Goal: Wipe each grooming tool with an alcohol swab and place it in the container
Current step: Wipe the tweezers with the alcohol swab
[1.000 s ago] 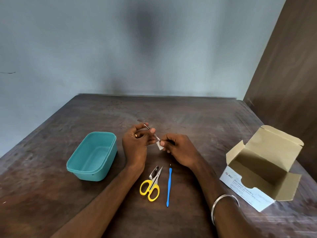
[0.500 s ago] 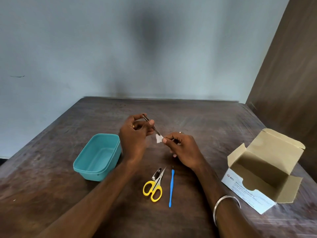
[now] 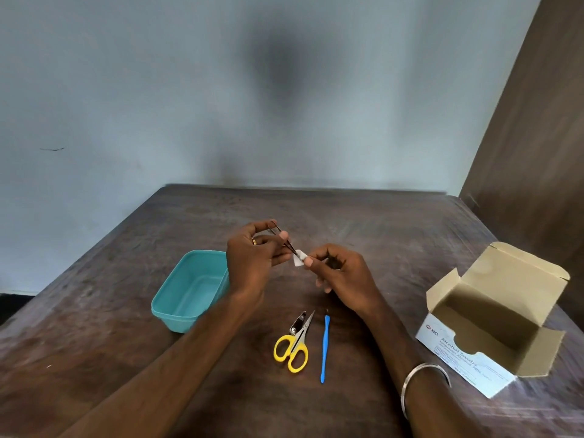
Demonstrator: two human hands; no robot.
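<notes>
My left hand (image 3: 252, 263) pinches thin metal tweezers (image 3: 279, 233) above the table, tips slanting down to the right. My right hand (image 3: 344, 276) pinches a small white alcohol swab (image 3: 298, 258) folded around the tweezers' lower end. A teal plastic container (image 3: 189, 289) stands just left of my left wrist, with nothing visible inside. On the table below my hands lie yellow-handled scissors (image 3: 294, 346), a small metal nail clipper (image 3: 297, 324) touching their blades, and a slim blue-handled tool (image 3: 324, 347).
An open cardboard box of alcohol swabs (image 3: 493, 320) sits at the right, flaps up. The dark wooden table (image 3: 316, 210) ends at a pale wall behind and a brown panel at the right. A metal bangle (image 3: 423, 380) circles my right wrist.
Both hands have lifted slightly away from the table with the tweezers and swab. The swab has slid along the lower part of the tweezers. The view has tilted upward.
</notes>
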